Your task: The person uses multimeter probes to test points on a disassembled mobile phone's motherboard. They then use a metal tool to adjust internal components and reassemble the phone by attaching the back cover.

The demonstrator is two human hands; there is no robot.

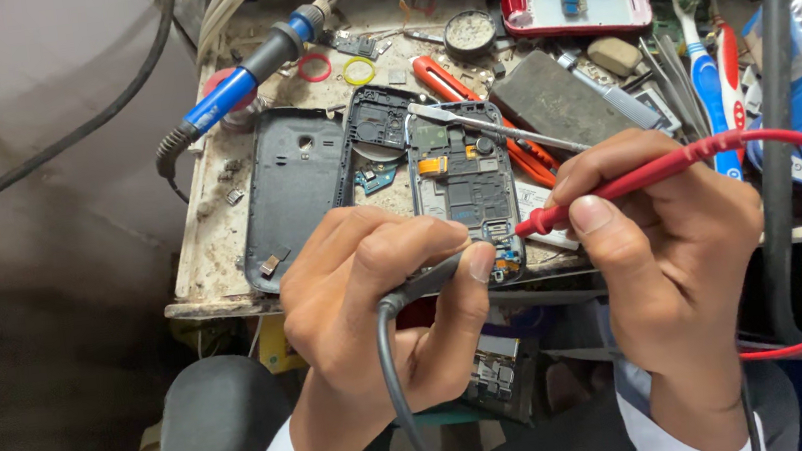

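— Fingers first: our left hand point(380, 308) is pinched shut around the black test probe point(427, 281), thumb on top; our right hand point(664, 236) is closed the same way on the red test probe point(608, 190).

— And the opened phone point(465, 183)?

— Just beyond our fingertips, lying flat on the workbench point(212, 247), circuit side up. Both probe tips meet at its near end, between our two thumbs.

— How do we reckon it handles?

— Light, stiff and fragile, we judge; bare board and small parts exposed. We'd take it by the frame's long edges, never the board.

— What's around it?

— Its dark back cover point(297, 197) lies just left of our left fingers. Tweezers point(496, 129) rest across the phone's far end, an orange cutter point(468, 107) behind them. Farther off, up left, sits the blue-handled soldering iron point(248, 72).

— The leads?

— Soft, and trailing back under our wrists.
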